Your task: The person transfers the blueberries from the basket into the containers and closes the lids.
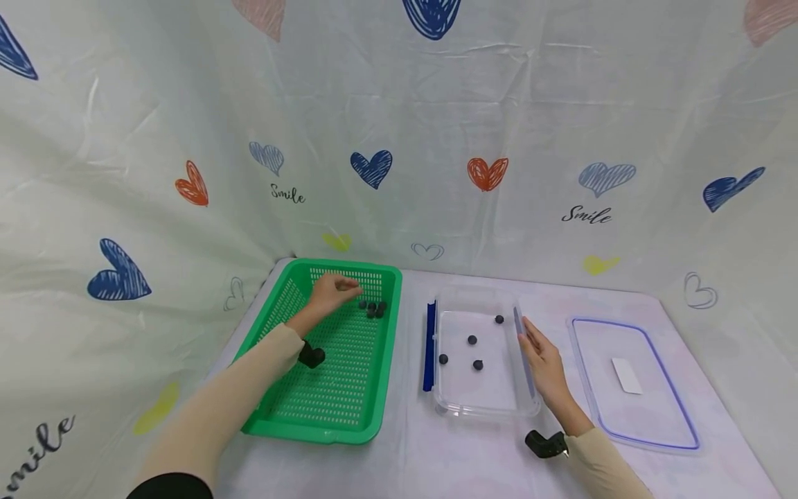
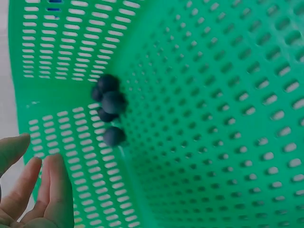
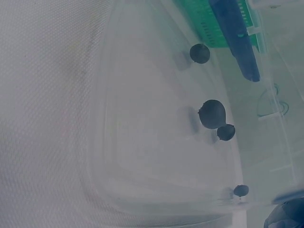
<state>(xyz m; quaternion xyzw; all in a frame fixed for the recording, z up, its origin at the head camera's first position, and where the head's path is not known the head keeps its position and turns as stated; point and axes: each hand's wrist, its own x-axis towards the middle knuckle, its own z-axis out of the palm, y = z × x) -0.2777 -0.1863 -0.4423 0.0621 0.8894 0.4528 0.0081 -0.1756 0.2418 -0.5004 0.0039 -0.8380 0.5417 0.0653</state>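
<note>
Over the far part of the green basket (image 1: 330,435), my left hand (image 1: 330,294) hovers with thumb and fingers apart and nothing visible between them. Several dark round blueberries (image 2: 113,102) lie clustered on the basket floor by its wall, beside the left fingertips (image 2: 57,161). To the right stands a clear plastic box (image 1: 483,410) without its lid. Several blueberries (image 3: 212,114) sit spread out on its floor. At the box's right side my right hand (image 1: 547,364) rests its extended fingers against the raised side flap (image 1: 525,350). Part of that hand is hidden in the right wrist view.
A blue clasp flap (image 1: 430,346) sticks out along the box's left side, between box and basket. On the table's right lies the clear lid (image 1: 661,402) with a blue seal and a white label (image 1: 626,375). A heart-printed curtain (image 1: 430,125) hangs behind the table.
</note>
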